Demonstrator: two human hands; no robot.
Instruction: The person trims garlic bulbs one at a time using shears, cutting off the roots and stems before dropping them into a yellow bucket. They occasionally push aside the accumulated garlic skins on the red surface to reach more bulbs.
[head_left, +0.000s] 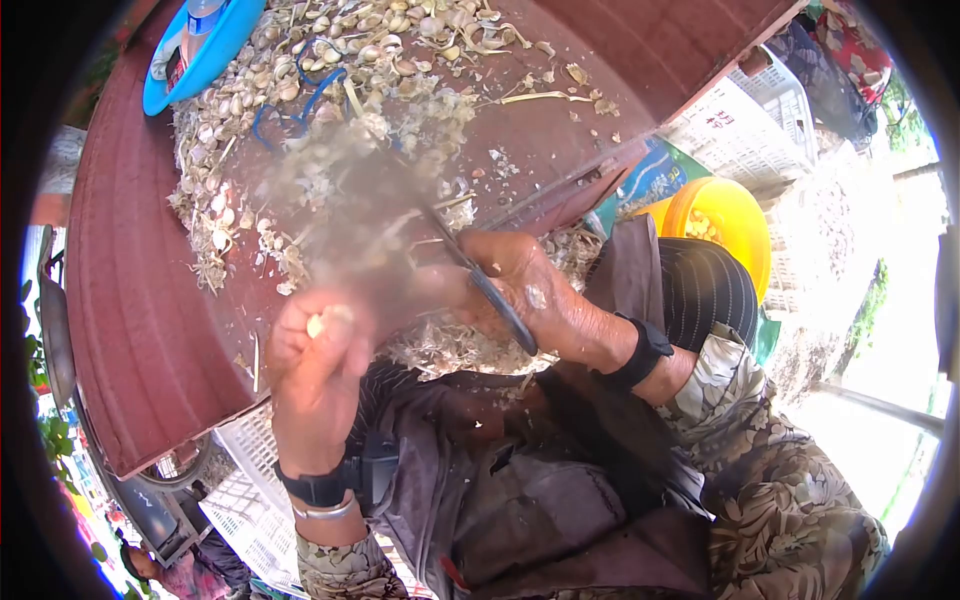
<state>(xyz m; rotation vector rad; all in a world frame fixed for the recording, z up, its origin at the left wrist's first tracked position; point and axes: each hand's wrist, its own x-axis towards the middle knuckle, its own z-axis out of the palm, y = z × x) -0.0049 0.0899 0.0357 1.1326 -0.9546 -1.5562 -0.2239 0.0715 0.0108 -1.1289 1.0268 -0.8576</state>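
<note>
My left hand (318,345) is raised at the table's near edge, fingers pinched round a pale garlic clove (316,326). To its right, my right hand (515,285) is closed on a slim knife-like tool with a dark handle (503,312). The tool's thin front part points up and left into a blurred grey smudge that hides its tip and some of my fingers. Beyond both hands, a heap of garlic cloves and loose skins (400,60) covers much of the reddish-brown tabletop (560,130). More papery skins (450,345) lie below my hands, close to my lap.
A blue basin (235,50) with a plastic bottle (204,18) stands at the upper left. Blue string (305,115) lies in the heap. On the right are a yellow bucket (755,240) with pale pieces inside and white plastic crates (735,125). Another person's dark clothing (815,75) shows behind.
</note>
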